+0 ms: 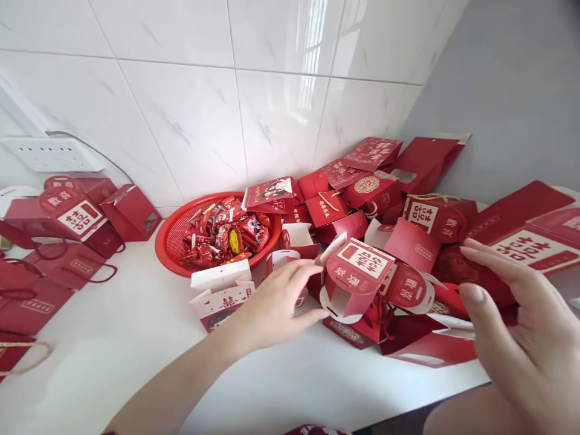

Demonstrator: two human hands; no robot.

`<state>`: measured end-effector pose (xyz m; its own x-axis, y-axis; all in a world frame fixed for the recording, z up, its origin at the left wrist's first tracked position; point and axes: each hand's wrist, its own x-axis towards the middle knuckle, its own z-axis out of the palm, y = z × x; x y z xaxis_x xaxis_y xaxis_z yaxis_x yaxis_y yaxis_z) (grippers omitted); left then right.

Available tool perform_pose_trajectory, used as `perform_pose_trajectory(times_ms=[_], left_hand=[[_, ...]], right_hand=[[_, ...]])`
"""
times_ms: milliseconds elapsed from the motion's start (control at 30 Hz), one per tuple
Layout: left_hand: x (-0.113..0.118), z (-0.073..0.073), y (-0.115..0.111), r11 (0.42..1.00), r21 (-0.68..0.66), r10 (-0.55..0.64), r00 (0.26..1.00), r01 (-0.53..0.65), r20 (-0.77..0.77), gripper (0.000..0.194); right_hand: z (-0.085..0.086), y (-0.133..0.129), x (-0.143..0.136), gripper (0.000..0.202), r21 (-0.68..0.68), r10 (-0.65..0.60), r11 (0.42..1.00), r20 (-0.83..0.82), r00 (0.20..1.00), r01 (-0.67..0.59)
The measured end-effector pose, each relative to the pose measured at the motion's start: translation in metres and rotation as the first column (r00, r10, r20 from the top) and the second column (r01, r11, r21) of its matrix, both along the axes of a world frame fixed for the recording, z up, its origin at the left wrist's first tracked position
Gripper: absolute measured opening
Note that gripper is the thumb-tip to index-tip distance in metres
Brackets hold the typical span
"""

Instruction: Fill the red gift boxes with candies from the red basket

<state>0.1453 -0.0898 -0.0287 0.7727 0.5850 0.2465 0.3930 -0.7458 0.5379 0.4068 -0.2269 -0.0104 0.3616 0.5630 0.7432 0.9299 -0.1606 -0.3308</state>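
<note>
My left hand [283, 302] reaches in from the lower left, its thumb and fingers apart. Its fingertips are at the left side of a red gift box [356, 272] with a white label and rounded flaps; whether they touch it I cannot tell. This box lies on top of a heap of other red boxes. On the right, my right hand [521, 314] is open too, thumb spread from the fingers, in front of a large red box [530, 248] with a white label. Nothing shows in its grasp. Between the hands lies another red box flap [408, 287].
A red plastic basket [170, 241] of wrapped candies [231, 232] stands by the tiled wall. Several red gift boxes [75, 214] stand at the left below a socket panel [49, 154]. A white and red box [222, 299] lies before the basket. The white counter's front edge runs lower right.
</note>
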Motion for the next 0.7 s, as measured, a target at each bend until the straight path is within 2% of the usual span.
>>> perform_pose_trajectory(times_ms=[33,67,133,167,267,333,433,467,533,633,700], left_hand=[[0.012,-0.003,-0.001,1.000,0.014,-0.004,1.000,0.003,0.010,0.065],[0.022,-0.006,-0.001,0.999,0.031,-0.007,1.000,0.006,0.018,0.069],[0.038,-0.010,0.001,0.995,0.102,-0.017,0.999,0.013,0.039,0.071],[0.045,-0.012,0.003,0.988,0.156,-0.023,0.999,0.015,0.048,0.071],[0.059,-0.015,0.012,0.937,0.348,-0.022,0.999,0.009,0.033,0.063],[0.066,-0.016,0.017,0.881,0.474,-0.010,1.000,0.003,0.011,0.047],[0.068,-0.013,0.021,0.780,0.625,-0.040,0.998,0.003,0.044,0.026],[0.066,-0.009,0.021,0.760,0.650,-0.065,0.994,-0.007,0.087,0.024],[0.060,0.008,0.021,0.756,0.653,-0.116,0.972,-0.048,0.205,0.024],[0.054,0.048,0.034,0.786,0.601,-0.103,0.928,-0.145,0.359,0.020],[0.056,0.078,0.058,0.773,0.582,-0.004,0.914,-0.254,0.405,0.018]], right_hand=[[-0.014,0.003,0.003,0.041,0.092,-0.065,0.993,-0.027,0.998,0.067],[-0.030,0.006,0.007,0.039,0.244,-0.150,0.958,-0.033,0.988,0.153],[-0.064,0.005,0.018,0.037,0.470,-0.315,0.831,-0.044,0.948,0.298],[-0.079,0.002,0.023,0.034,0.494,-0.350,0.805,-0.053,0.935,0.329],[-0.112,-0.008,0.035,0.032,0.418,-0.338,0.847,-0.050,0.940,0.327],[-0.122,-0.012,0.038,0.033,0.360,-0.321,0.880,-0.032,0.947,0.310],[-0.127,-0.011,0.039,0.032,0.345,-0.332,0.882,-0.027,0.943,0.321],[-0.128,-0.009,0.039,0.032,0.361,-0.338,0.874,-0.031,0.941,0.326],[-0.130,-0.005,0.041,0.031,0.414,-0.336,0.852,-0.037,0.941,0.321],[-0.133,0.002,0.043,0.030,0.484,-0.314,0.826,-0.031,0.949,0.289],[-0.133,0.006,0.043,0.030,0.503,-0.297,0.822,-0.023,0.955,0.268]])
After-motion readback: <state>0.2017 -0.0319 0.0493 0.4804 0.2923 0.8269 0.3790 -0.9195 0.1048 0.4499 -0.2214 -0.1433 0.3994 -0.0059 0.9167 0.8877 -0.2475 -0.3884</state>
